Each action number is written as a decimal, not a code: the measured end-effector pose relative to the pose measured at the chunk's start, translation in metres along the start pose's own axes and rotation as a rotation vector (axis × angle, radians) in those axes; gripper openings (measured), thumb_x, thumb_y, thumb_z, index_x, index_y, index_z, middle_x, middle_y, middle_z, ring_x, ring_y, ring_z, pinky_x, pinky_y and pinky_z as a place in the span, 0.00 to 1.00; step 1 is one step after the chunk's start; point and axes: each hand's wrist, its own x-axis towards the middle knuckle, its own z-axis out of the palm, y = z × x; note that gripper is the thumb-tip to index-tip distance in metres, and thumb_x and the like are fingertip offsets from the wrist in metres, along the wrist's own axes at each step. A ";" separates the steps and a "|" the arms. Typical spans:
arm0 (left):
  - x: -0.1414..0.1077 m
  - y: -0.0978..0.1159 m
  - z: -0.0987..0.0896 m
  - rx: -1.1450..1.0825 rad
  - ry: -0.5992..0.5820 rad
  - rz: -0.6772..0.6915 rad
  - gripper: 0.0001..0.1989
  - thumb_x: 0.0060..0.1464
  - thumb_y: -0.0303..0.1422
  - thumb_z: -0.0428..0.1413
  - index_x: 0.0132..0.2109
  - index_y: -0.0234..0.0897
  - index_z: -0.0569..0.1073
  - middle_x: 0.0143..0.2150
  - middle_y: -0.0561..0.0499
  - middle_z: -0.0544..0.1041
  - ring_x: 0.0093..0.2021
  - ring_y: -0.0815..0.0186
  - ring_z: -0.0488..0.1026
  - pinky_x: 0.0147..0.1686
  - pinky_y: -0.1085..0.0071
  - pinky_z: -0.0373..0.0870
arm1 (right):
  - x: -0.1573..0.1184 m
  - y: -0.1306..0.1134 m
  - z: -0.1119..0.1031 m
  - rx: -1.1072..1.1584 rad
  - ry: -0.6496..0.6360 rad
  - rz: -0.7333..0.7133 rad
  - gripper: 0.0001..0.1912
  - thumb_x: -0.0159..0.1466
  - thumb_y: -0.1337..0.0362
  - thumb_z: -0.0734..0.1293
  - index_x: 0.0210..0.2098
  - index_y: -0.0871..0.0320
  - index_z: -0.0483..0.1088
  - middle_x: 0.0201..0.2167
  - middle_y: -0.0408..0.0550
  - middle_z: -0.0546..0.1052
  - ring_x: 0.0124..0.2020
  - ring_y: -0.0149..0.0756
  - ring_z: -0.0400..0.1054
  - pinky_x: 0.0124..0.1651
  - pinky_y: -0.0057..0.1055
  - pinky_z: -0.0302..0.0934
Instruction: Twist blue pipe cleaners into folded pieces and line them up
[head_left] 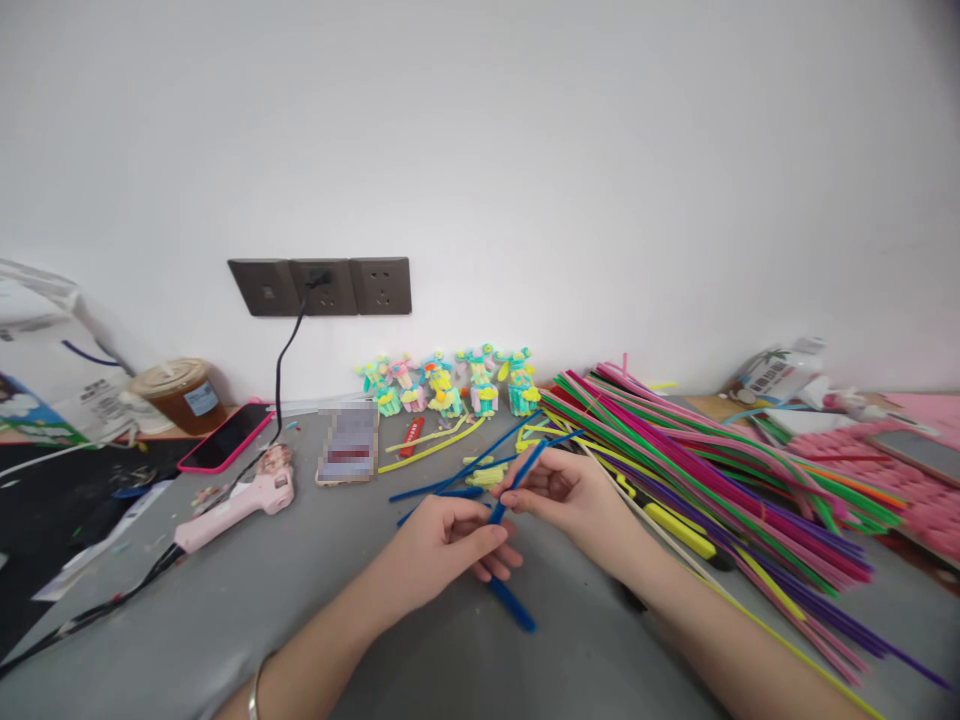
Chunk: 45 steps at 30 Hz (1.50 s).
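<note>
Between my two hands runs a blue pipe cleaner (511, 605), slanting from upper right to lower left and then down toward me. My left hand (454, 545) is closed around its middle. Just above, my right hand (559, 490) pinches the upper part between thumb and fingers. More blue pipe cleaners (431, 492) lie on the grey mat behind my left hand. Beside them sits a small pile of short yellow pieces (486, 474), partly covered by my right fingers. Yellow-handled pliers or cutters (679, 528) rest right of my right wrist.
Several fuzzy pastel figures (446, 385) stand along the wall. A large bundle of coloured pipe cleaners (720, 460) spreads across the right. To the left are a pink glue gun (236, 510), a phone (227, 438), a second phone (347, 445) and a lidded drink cup (180, 395).
</note>
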 end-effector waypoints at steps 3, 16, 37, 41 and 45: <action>0.001 -0.003 0.002 -0.015 0.024 0.027 0.18 0.55 0.43 0.57 0.39 0.29 0.76 0.35 0.40 0.82 0.30 0.66 0.78 0.31 0.73 0.72 | -0.002 0.001 0.003 0.000 -0.001 0.016 0.10 0.53 0.60 0.75 0.27 0.59 0.73 0.25 0.44 0.78 0.26 0.32 0.72 0.32 0.27 0.69; -0.004 0.007 0.000 0.085 -0.037 0.098 0.21 0.59 0.45 0.51 0.35 0.29 0.77 0.26 0.45 0.79 0.25 0.69 0.71 0.29 0.75 0.68 | 0.002 -0.001 -0.003 0.002 -0.048 0.077 0.12 0.52 0.58 0.75 0.27 0.59 0.73 0.25 0.44 0.78 0.26 0.31 0.72 0.32 0.27 0.69; 0.002 0.004 0.003 -0.693 0.140 -0.073 0.14 0.40 0.36 0.70 0.29 0.31 0.78 0.25 0.52 0.76 0.24 0.75 0.71 0.21 0.82 0.67 | -0.013 0.000 0.000 -0.849 -0.049 -0.937 0.07 0.66 0.70 0.64 0.41 0.56 0.73 0.35 0.49 0.80 0.37 0.37 0.70 0.39 0.36 0.61; 0.004 0.002 0.002 -0.684 0.169 -0.072 0.15 0.39 0.37 0.70 0.29 0.30 0.78 0.25 0.51 0.76 0.23 0.75 0.71 0.22 0.82 0.67 | -0.013 -0.004 -0.001 -0.895 -0.051 -0.950 0.07 0.67 0.70 0.64 0.41 0.56 0.73 0.36 0.48 0.81 0.38 0.37 0.70 0.40 0.36 0.59; 0.005 0.002 0.003 -0.715 0.196 -0.056 0.13 0.40 0.35 0.70 0.29 0.31 0.77 0.25 0.52 0.76 0.23 0.76 0.71 0.22 0.82 0.68 | -0.014 -0.003 -0.001 -0.946 -0.068 -0.928 0.09 0.69 0.68 0.62 0.43 0.56 0.73 0.38 0.48 0.81 0.41 0.37 0.70 0.41 0.36 0.58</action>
